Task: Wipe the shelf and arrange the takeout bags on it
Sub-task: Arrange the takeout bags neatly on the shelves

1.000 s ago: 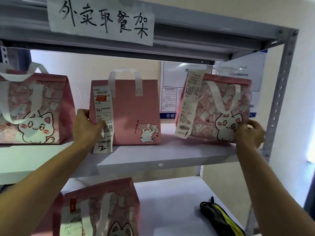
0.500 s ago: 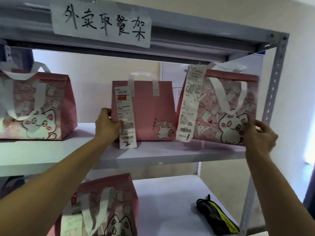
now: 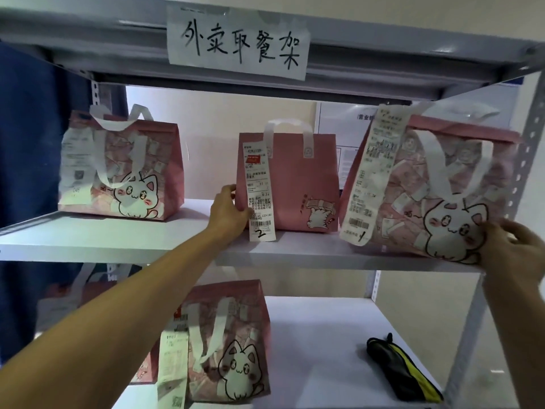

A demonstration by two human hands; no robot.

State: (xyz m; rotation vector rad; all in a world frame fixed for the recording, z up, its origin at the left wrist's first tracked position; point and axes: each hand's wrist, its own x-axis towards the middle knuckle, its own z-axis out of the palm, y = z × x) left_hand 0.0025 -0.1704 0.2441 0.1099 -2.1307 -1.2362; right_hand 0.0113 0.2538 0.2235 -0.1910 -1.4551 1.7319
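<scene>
On the lower shelf (image 3: 324, 335), nearest the camera, a pink cat bag (image 3: 233, 346) is standing upright with a long receipt (image 3: 172, 364) hanging down its front. To its right, well apart, a black and yellow pouch (image 3: 401, 370) is lying near the shelf's front edge.

Both forearms are reaching up past this level to the middle shelf (image 3: 118, 237). The right hand (image 3: 514, 246) is gripping the lower right corner of the right bag (image 3: 442, 190), fingers curled over the front of it; the thumb is hidden. This bag is sitting at the shelf's right end, tilted, with its bottom edge overhanging the front lip. A receipt (image 3: 371, 178) marked "1" is hanging down its left side, and a cartoon cat is showing beside the hand.

The left hand (image 3: 228, 211) is holding the lower left edge of the middle bag (image 3: 295, 184), thumb pressing on the front against a receipt (image 3: 258, 193) marked "2", the other fingers wrapping behind. This plain pink bag is standing upright further back on the shelf, just beside the right bag.

At the shelf's left end, well apart from the others, a third cat bag (image 3: 124, 166) is standing upright with a receipt on its left face.

Above, a handwritten paper sign (image 3: 239, 44) is sticking to the front of the top shelf (image 3: 88, 33). Behind the bags, printed notices (image 3: 342, 116) are showing on the wall.
</scene>
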